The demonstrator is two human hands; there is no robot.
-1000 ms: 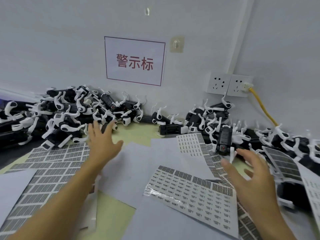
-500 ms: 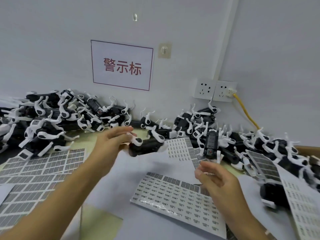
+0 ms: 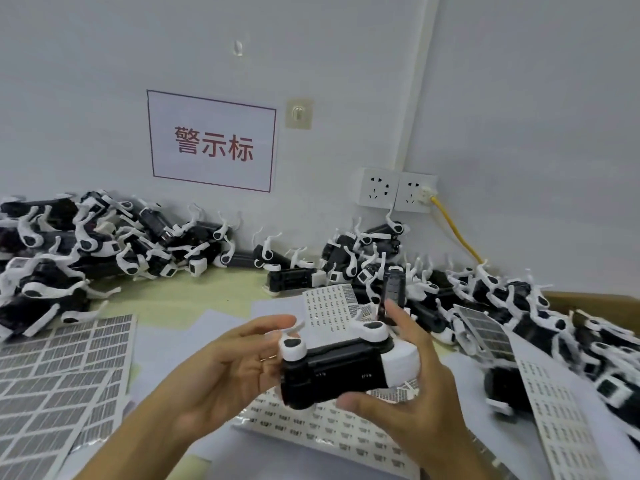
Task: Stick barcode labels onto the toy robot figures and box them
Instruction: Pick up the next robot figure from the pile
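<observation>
Above label sheets [image 3: 332,434], hands [image 3: 311,372] seemingly grip toy robot figure [image 3: 334,374].

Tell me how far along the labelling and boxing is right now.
Early, by the look of it. Done: no labelled or boxed figure can be made out. In hand: both hands, left hand and right hand, hold one toy robot figure above a label sheet; no label shows on it. Left: the piles of figures along the wall.

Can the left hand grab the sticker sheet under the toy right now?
Probably not yet. The left hand is holding the toy robot figure together with the right hand, above the barcode label sheet. It would need to let go first.
</observation>
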